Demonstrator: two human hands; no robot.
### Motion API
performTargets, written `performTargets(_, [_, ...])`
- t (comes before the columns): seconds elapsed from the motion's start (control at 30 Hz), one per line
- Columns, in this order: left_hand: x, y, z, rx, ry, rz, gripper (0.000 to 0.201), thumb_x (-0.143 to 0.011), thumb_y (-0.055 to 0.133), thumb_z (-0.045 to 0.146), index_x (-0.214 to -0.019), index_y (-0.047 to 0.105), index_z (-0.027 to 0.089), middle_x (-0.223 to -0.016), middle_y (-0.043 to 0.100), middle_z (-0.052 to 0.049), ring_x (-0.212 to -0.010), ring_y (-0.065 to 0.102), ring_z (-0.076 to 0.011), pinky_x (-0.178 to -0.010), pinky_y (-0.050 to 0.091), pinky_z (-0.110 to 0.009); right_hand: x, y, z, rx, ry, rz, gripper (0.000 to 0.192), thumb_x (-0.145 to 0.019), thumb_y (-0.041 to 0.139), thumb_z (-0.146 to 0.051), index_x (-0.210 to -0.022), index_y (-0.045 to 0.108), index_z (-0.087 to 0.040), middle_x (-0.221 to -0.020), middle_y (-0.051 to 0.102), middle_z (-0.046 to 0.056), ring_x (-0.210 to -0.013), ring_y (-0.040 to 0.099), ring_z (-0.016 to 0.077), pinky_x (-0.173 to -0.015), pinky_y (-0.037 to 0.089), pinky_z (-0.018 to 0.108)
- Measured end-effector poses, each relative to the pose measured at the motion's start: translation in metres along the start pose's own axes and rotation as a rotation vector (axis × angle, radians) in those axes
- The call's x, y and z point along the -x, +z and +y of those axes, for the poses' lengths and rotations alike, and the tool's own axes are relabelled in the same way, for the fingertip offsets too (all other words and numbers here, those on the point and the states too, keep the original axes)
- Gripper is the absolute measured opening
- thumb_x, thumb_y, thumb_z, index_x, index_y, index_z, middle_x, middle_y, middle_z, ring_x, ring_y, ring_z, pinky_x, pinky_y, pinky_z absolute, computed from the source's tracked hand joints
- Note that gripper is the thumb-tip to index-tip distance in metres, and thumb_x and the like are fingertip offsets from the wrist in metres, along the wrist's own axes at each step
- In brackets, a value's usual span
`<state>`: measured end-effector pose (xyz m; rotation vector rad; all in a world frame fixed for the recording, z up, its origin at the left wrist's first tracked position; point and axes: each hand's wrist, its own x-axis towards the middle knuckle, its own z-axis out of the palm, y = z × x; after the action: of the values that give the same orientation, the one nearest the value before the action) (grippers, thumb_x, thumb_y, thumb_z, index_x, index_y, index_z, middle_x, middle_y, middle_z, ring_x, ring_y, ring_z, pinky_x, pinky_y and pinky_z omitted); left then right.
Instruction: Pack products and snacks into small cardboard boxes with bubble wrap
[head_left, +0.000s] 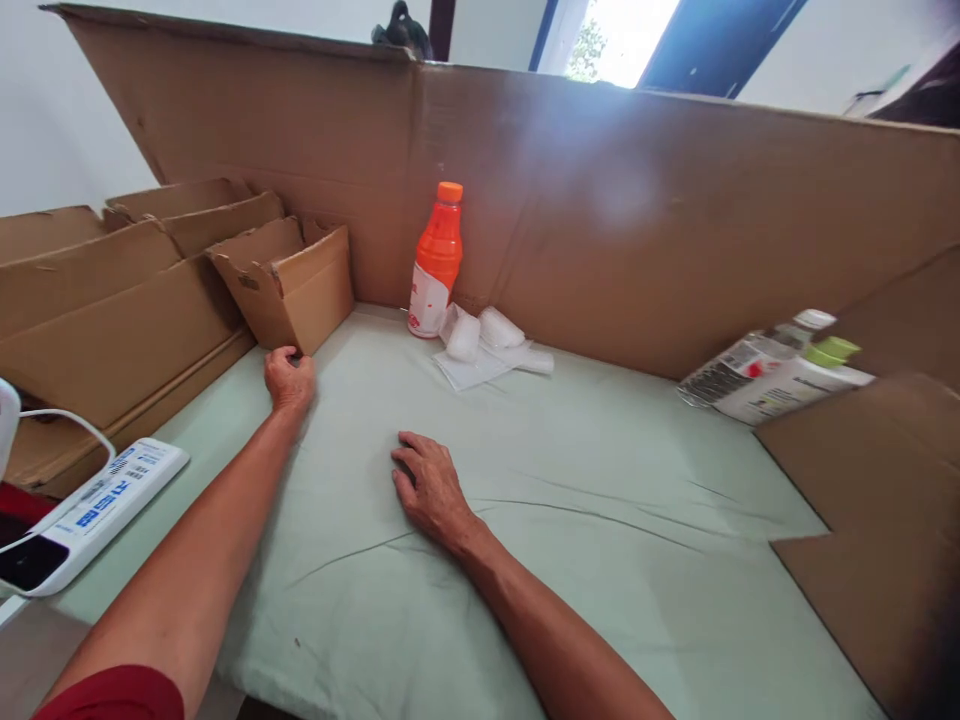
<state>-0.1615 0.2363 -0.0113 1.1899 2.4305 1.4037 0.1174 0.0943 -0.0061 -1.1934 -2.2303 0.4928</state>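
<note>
A small open-topped cardboard box (319, 295) stands at the back left of the cloth-covered table, against the tall cardboard wall. My left hand (290, 380) is at its lower front corner, fingers curled against the bottom edge; the fingertips are partly hidden. My right hand (431, 488) rests palm down on the pale green cloth (585, 600), fingers somewhat apart and holding nothing. Behind it stand an orange bottle (438, 255) with a white label and some white, translucent plastic wrapping (480, 355).
Larger cardboard boxes (112, 330) line the left side. A white power strip (105, 510) with a cable lies near the left edge. A clear bottle (739, 360) and a white bottle with green cap (787, 392) lean at the right. Cardboard (877, 520) covers the right edge.
</note>
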Motion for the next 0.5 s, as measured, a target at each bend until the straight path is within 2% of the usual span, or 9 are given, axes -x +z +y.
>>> performTargets(0.13, [0.016,-0.012,0.006,-0.079,0.070,-0.063,0.040,-0.095,0.063,0.039,-0.129,0.059,0.018,-0.131,0.061,-0.010,-0.114,0.063,-0.0259,-0.095,0.055,-0.049,0.000,-0.001,-0.004,0.062,0.003,-0.014,0.027,-0.089,0.062,-0.016,-0.114,0.070,-0.020,-0.140,0.062,0.012,-0.129,0.056,0.0254,-0.109,0.043,0.045])
performTargets(0.2, [0.033,-0.018,0.007,-0.121,0.144,-0.122,0.043,-0.093,0.065,0.035,-0.129,0.059,0.014,-0.131,0.061,-0.013,-0.119,0.060,-0.0297,-0.101,0.050,-0.052,-0.001,-0.002,-0.006,0.119,-0.012,-0.041,0.025,-0.091,0.061,-0.018,-0.114,0.069,-0.021,-0.138,0.062,0.011,-0.128,0.056,0.0248,-0.107,0.044,0.044])
performTargets(0.27, [0.054,-0.022,0.008,-0.162,0.240,-0.205,0.044,-0.087,0.067,0.029,-0.126,0.060,0.010,-0.129,0.062,-0.017,-0.125,0.056,-0.0353,-0.107,0.044,-0.054,-0.003,-0.001,-0.008,0.158,-0.036,-0.070,0.023,-0.092,0.061,-0.020,-0.114,0.068,-0.021,-0.136,0.063,0.011,-0.128,0.055,0.0249,-0.106,0.044,0.044])
performTargets(0.33, [0.079,-0.026,0.009,-0.199,0.344,-0.293,0.041,-0.083,0.065,0.028,-0.120,0.064,0.011,-0.131,0.061,-0.021,-0.129,0.052,-0.0390,-0.112,0.037,-0.056,-0.004,0.000,-0.013,0.173,-0.050,-0.084,0.022,-0.094,0.061,-0.024,-0.115,0.066,-0.021,-0.137,0.062,0.010,-0.130,0.052,0.0252,-0.107,0.042,0.044])
performTargets(0.4, [0.104,-0.031,0.011,-0.227,0.445,-0.371,0.039,-0.084,0.060,0.034,-0.117,0.066,0.014,-0.137,0.059,-0.022,-0.134,0.048,-0.0406,-0.115,0.032,-0.060,0.000,0.002,-0.018,0.229,-0.082,-0.095,0.025,-0.096,0.059,-0.029,-0.119,0.064,-0.020,-0.140,0.059,0.011,-0.133,0.049,0.0259,-0.108,0.041,0.044])
performTargets(0.5, [0.140,-0.041,0.015,-0.251,0.571,-0.459,0.047,-0.088,0.050,0.041,-0.121,0.066,0.011,-0.143,0.054,-0.025,-0.139,0.042,-0.0429,-0.116,0.026,-0.063,0.020,0.001,-0.028,0.366,-0.171,-0.099,0.033,-0.100,0.053,-0.034,-0.126,0.059,-0.015,-0.142,0.056,0.015,-0.134,0.047,0.0277,-0.107,0.040,0.043])
